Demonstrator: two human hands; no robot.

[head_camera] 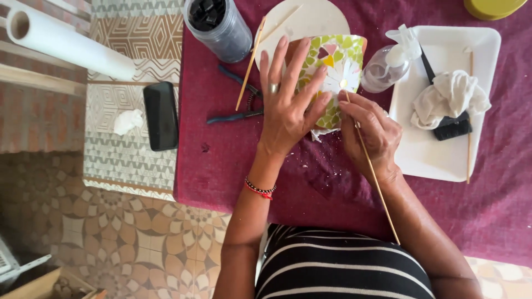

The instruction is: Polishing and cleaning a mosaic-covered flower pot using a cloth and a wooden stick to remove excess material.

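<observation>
The left hand [288, 108] lies spread, fingers extended, over a round clay pot covered in green mosaic tiles with a white daisy [335, 72], steadying it on the maroon cloth-covered tabletop [233, 160]. The right hand [371, 133] is closed, pinching a thin wooden skewer [377, 182] whose tip touches the pot near the daisy. At 9 o'clock from the pot lie dark-handled pliers [238, 102] and a second wooden stick [250, 63]. At 11 o'clock stands a clear jar of dark pieces [219, 27]. At 3 o'clock sit a clear plastic spray bottle [388, 66] and a white rectangular tray [438, 149] holding a crumpled white cloth [451, 97]. A black phone [160, 116] lies well apart at 9 o'clock.
</observation>
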